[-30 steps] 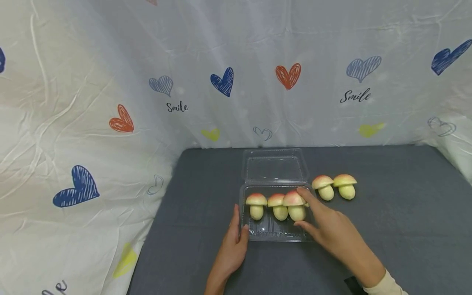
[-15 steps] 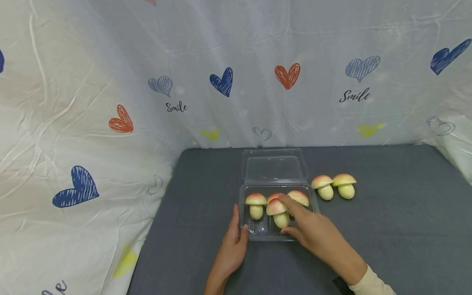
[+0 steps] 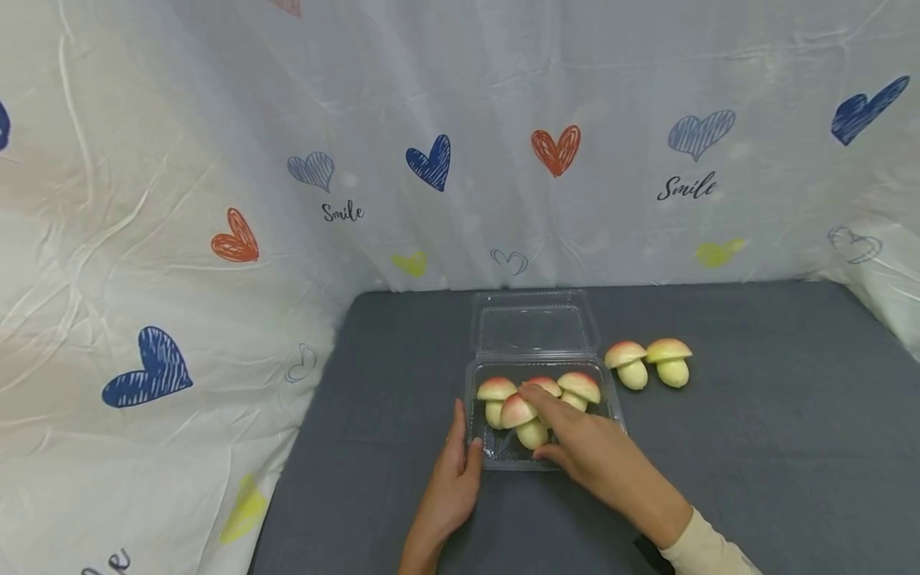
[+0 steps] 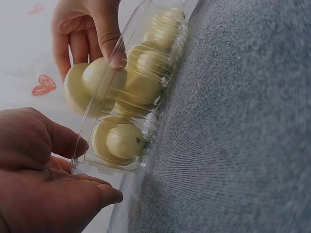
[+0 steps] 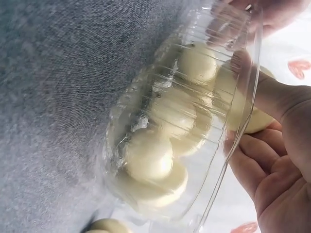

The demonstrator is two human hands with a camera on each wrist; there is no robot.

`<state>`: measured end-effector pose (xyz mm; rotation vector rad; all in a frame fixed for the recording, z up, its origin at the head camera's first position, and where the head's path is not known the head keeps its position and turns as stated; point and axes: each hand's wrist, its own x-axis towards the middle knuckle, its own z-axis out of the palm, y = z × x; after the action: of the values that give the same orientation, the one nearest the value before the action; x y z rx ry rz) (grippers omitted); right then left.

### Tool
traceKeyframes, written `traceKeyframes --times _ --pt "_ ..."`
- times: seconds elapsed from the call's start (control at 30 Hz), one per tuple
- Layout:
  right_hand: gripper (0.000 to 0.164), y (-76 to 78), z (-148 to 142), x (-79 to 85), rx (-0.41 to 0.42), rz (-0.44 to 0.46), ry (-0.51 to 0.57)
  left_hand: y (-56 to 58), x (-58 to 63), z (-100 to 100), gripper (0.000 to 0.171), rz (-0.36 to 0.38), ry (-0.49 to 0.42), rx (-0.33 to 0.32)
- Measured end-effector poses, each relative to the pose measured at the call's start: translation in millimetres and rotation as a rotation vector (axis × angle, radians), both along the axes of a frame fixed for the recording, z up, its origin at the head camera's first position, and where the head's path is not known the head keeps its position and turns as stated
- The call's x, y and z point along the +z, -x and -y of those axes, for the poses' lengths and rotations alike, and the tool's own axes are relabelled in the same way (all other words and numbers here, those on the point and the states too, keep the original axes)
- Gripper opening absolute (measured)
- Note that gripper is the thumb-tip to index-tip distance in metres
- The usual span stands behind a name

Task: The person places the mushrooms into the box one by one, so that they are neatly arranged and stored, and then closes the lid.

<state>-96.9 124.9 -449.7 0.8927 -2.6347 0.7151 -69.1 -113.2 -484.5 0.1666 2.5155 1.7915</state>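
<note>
A clear plastic clamshell container (image 3: 616, 411) lies on the table, its lid (image 3: 535, 323) folded back. My left hand (image 3: 451, 487) holds its left side, thumb at the near-left corner in the left wrist view. My right hand (image 3: 604, 459) pinches a toy mushroom (image 3: 532, 434) with a reddish cap and pale yellow stem, thumb at the stem and fingers over the cap. That mushroom is tilted above the front part of the container. Behind it, three similar ones sit inside: a left mushroom (image 3: 496, 389), a partly hidden middle mushroom (image 3: 544, 384) and a right mushroom (image 3: 578, 386).
Two more toy mushrooms, a left one (image 3: 632, 375) and a right one (image 3: 672, 371), lie side by side on the dark grey tablecloth (image 3: 776, 447), right of the container. A white curtain (image 3: 489, 96) printed with hearts hangs behind the table and along its left.
My right hand has carried its mushroom leftward and slightly nearer inside the container's outline, uncovering the right mushroom behind. The left hand and container have stayed in place.
</note>
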Motion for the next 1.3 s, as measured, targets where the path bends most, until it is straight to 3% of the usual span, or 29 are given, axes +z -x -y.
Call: traceKeyframes --times 0.77,1.3 --pt "0.096 14.6 18 -10.0 0.163 -0.106 0.009 -0.4 -0.9 -3 0.062 0.005 -0.062 -0.002" --pt "0.101 16.6 20 -14.1 0.192 -0.234 -0.117 1.1 -1.5 -4 0.057 0.016 -0.118 0.034"
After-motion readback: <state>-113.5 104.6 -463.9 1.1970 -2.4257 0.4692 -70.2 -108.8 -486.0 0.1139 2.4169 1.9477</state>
